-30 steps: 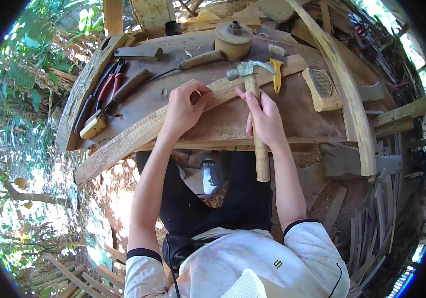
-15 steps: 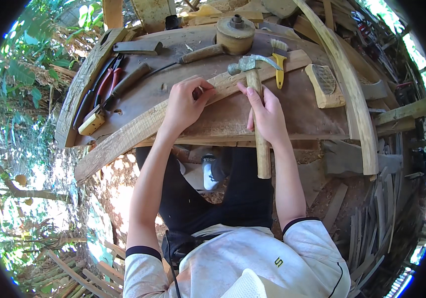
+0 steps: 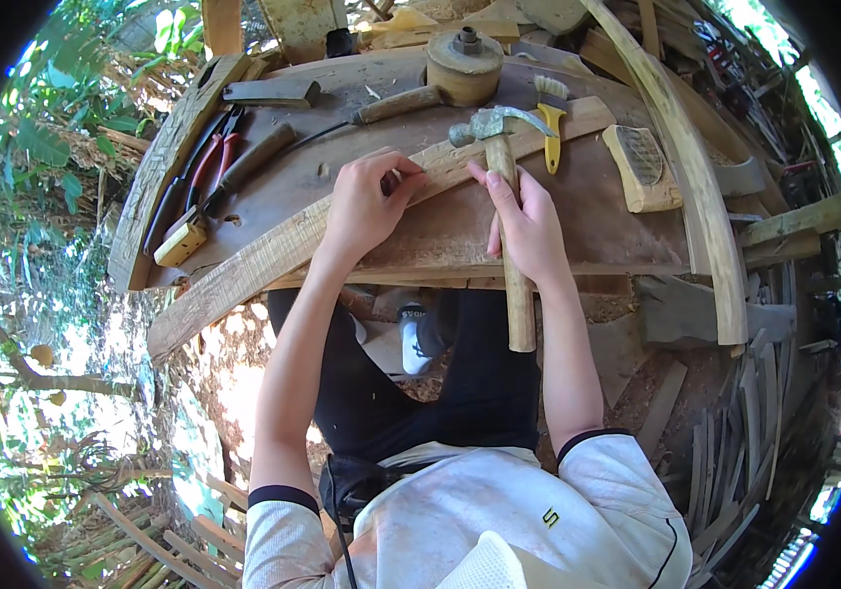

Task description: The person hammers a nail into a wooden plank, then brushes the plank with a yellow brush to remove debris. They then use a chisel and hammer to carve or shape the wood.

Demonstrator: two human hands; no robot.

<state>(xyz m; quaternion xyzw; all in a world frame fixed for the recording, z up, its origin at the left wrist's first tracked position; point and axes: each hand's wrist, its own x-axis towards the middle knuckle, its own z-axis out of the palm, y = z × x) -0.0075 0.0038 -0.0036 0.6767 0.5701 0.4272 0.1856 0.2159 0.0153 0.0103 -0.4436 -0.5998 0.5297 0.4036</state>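
Observation:
A long pale wooden plank (image 3: 254, 270) lies slantwise over the workbench, its near left end jutting past the bench edge. My left hand (image 3: 367, 206) rests on the plank with thumb and fingers curled together in a pinch; whatever is between the fingertips is too small or hidden to name. In my right hand (image 3: 528, 226) is a claw hammer (image 3: 501, 157), gripped around its wooden handle. The hammer's metal head lies over the plank, claw toward the right, and its handle end hangs past the bench's near edge.
The workbench (image 3: 578, 231) carries a yellow-handled brush (image 3: 552, 128), red-handled pliers (image 3: 212, 162), a round wooden block (image 3: 465, 69) with a bolt, a wooden-handled tool (image 3: 396, 105) and a wooden block (image 3: 642, 169). A curved wooden rail (image 3: 700, 196) borders the right side. Wood strips (image 3: 744, 412) are piled lower right.

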